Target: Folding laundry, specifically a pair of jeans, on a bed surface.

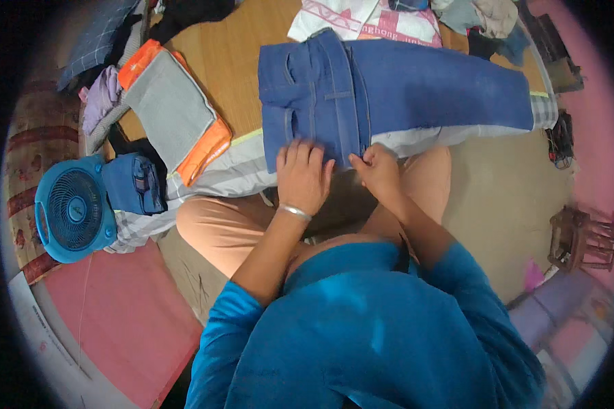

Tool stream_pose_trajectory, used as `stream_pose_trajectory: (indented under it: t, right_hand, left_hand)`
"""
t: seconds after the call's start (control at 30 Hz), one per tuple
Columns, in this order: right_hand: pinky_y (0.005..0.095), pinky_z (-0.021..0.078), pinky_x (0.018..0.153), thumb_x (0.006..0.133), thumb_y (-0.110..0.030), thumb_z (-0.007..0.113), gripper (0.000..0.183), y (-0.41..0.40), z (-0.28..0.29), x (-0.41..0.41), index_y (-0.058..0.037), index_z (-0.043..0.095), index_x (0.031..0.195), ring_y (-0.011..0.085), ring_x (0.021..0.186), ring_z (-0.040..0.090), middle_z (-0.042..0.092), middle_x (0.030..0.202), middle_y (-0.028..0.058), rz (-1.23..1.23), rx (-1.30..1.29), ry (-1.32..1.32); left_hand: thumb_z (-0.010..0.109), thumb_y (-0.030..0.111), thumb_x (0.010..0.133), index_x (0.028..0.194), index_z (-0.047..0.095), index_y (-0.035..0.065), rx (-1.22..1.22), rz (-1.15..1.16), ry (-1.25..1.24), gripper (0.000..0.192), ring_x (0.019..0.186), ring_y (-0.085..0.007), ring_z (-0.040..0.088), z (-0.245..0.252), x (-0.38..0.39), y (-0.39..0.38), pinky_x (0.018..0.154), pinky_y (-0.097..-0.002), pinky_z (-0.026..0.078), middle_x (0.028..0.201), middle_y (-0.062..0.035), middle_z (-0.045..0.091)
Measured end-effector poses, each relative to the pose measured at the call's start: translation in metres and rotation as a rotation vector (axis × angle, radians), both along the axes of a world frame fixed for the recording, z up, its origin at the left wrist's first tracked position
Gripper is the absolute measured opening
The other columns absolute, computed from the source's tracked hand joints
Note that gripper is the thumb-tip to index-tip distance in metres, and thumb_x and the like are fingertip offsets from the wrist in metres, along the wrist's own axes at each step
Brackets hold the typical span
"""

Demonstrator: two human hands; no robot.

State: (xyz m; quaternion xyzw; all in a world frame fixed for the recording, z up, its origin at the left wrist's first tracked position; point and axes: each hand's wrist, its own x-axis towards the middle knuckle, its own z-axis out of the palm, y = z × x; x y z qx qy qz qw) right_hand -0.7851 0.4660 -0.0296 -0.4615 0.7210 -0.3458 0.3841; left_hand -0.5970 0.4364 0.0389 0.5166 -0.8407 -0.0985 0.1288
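Observation:
A pair of blue denim jeans (440, 87) lies flat across the wooden surface, its waistband part folded over at the left with pockets and stitched seams on top. My left hand (302, 174), with a silver bangle at the wrist, rests on the near edge of the folded part, palm down with its fingers slightly blurred. To its right, my right hand (378, 171) pinches the near edge of the denim beside the waistband, between thumb and curled fingers.
Folded grey cloth (171, 107) lies on orange fabric (204, 153) at the left. Near it are a folded denim bundle (133, 184) and a blue fan (75, 212). White-and-pink printed cloth (337, 18) lies beyond the jeans. A small wooden stool (580, 240) stands at the right.

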Motion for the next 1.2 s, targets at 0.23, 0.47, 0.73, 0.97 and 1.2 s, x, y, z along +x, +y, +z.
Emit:
stream_pose_trajectory:
  t: [0.23, 0.47, 0.73, 0.97, 1.2]
  right_hand:
    - [0.0447, 0.0474, 0.082, 0.086, -0.027, 0.067, 0.028, -0.035, 0.067, 0.031, -0.0019, 0.061, 0.097, 0.0362, 0.095, 0.06, 0.064, 0.102, 0.0178, 0.27, -0.338, 0.335]
    - [0.049, 0.0255, 0.116, 0.087, -0.027, 0.065, 0.058, -0.055, 0.025, 0.012, -0.0056, 0.048, 0.139, 0.0362, 0.139, 0.037, 0.045, 0.146, 0.0158, 0.574, -0.444, 0.581]
    - [0.0481, 0.0416, 0.098, 0.09, -0.022, 0.06, 0.027, -0.146, 0.061, 0.003, -0.0051, 0.065, 0.11, 0.0355, 0.111, 0.056, 0.064, 0.112, 0.0144, 0.491, -0.733, 0.534]
    - [0.0472, 0.0473, 0.093, 0.093, -0.031, 0.056, 0.031, -0.328, 0.055, 0.108, -0.0075, 0.067, 0.111, 0.0346, 0.112, 0.059, 0.067, 0.113, 0.0163, 0.849, -0.599, 0.534]
    - [0.0495, 0.0513, 0.084, 0.095, -0.052, 0.046, 0.049, -0.35, 0.04, 0.127, -0.0129, 0.076, 0.091, 0.0387, 0.094, 0.067, 0.072, 0.097, 0.0161, 1.121, -0.164, 0.74]
  left_hand:
    - [0.055, 0.044, 0.092, 0.153, 0.032, 0.0076, 0.096, -0.015, -0.279, 0.074, 0.148, -0.039, 0.018, -0.055, -0.003, -0.031, 0.119, -0.0581, 0.01, 0.16, -0.0181, 0.023]
    - [0.055, 0.035, 0.093, 0.149, 0.039, 0.0086, 0.169, -0.064, -0.168, 0.064, 0.149, -0.036, 0.02, -0.04, 0.014, -0.022, 0.12, -0.0553, 0.012, 0.158, -0.0176, 0.028]
    - [0.059, 0.025, 0.094, 0.112, 0.064, 0.0005, -0.023, 0.557, 0.465, 0.03, 0.107, -0.0401, 0.057, -0.049, 0.063, -0.035, 0.094, -0.0467, 0.044, 0.112, -0.0221, 0.063]
    - [0.056, 0.034, 0.097, 0.1, 0.063, -0.003, 0.17, 0.709, 0.406, 0.037, 0.09, -0.0455, 0.062, -0.051, 0.054, -0.042, 0.078, -0.0506, 0.048, 0.095, -0.0267, 0.064]
    - [0.056, 0.027, 0.098, 0.095, 0.049, -0.0017, 0.248, 0.709, 0.53, 0.03, 0.077, -0.0535, 0.055, -0.051, 0.049, -0.029, 0.066, -0.0553, 0.044, 0.077, -0.0318, 0.058]
